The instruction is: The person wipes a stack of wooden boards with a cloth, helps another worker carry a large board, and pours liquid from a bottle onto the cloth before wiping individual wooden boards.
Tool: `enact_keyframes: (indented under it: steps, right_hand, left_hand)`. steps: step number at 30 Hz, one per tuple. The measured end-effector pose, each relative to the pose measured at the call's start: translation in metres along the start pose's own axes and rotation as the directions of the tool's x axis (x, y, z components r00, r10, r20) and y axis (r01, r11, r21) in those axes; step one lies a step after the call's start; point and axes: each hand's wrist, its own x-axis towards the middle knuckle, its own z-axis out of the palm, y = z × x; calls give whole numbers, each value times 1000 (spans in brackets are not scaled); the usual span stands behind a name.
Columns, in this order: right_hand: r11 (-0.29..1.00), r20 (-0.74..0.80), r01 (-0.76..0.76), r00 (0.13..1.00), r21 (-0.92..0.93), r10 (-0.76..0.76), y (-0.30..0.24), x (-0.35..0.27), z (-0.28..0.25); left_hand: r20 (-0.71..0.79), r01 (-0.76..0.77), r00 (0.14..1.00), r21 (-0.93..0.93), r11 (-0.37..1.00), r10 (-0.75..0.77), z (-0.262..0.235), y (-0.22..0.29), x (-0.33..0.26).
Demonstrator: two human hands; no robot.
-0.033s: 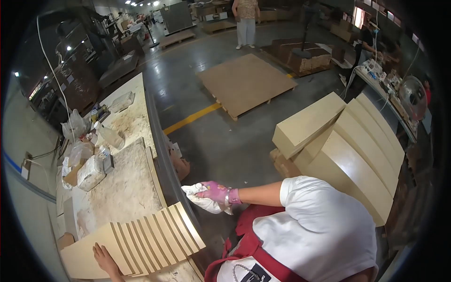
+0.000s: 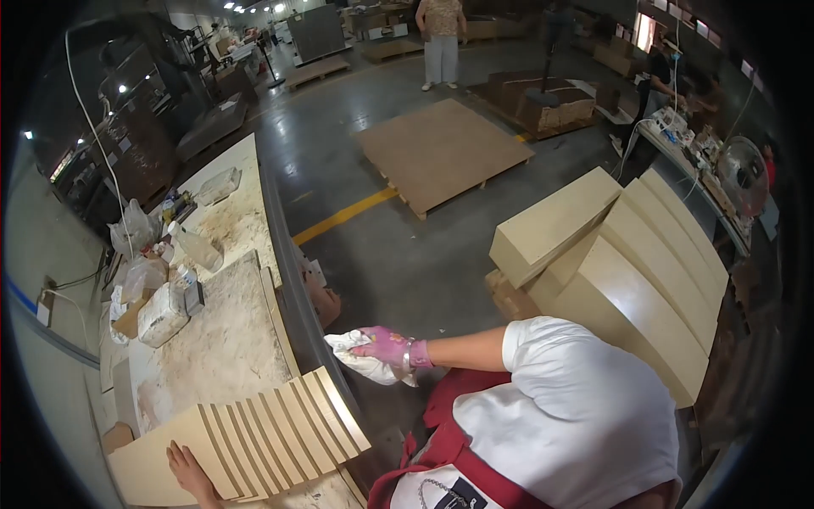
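Observation:
My bare left hand (image 2: 188,472) lies flat, fingers out, on the broad end of a cream-coloured stack of panels (image 2: 153,454). Toward the right the panels fan out in a row of stepped, curved strips (image 2: 292,424). This stack rests on the stained workbench (image 2: 212,356) at my left. In a pink patterned glove, my right hand (image 2: 388,346) is closed around a white cloth (image 2: 360,360). Hand and cloth hover just beyond the bench's right edge, apart from the panels.
On the bench's far left are a clear bottle (image 2: 199,248), a white wrapped block (image 2: 163,316) and plastic bags (image 2: 136,229). Large cream panels (image 2: 636,305) are stacked at my right. A brown board on a pallet (image 2: 445,153) lies ahead, with a person (image 2: 441,42) standing beyond.
Both hands and the panels stay almost in place. The view has shifted very slightly, and the person in the distance has moved a little.

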Motion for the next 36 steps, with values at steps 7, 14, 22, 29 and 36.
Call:
enact_keyframes:
  steps: [7,14,22,29,36]
  right_hand:
    - [473,527,834,548,-284,-649,-50,21,96]
    - [114,721,989,8,97,-693,42,60,226]
    - [464,619,808,581,-362,-529,-16,223,119]
    - [81,891,993,-42,88,-452,-20,51,194]
    - [313,684,743,668,-592,-292,-41,163,153]
  left_hand:
    - [-1,-29,1000,-40,999,29,7,-3,-6]
    - [-42,-3,999,-152,988,-3,-4,20,-13]
    - [-100,112,989,66,991,-105,-2,8,-13]
    - [-99,39,994,19,999,-37,-3,19,-17]
    - [-120,47,992,93,995,-36,2,13,-19]
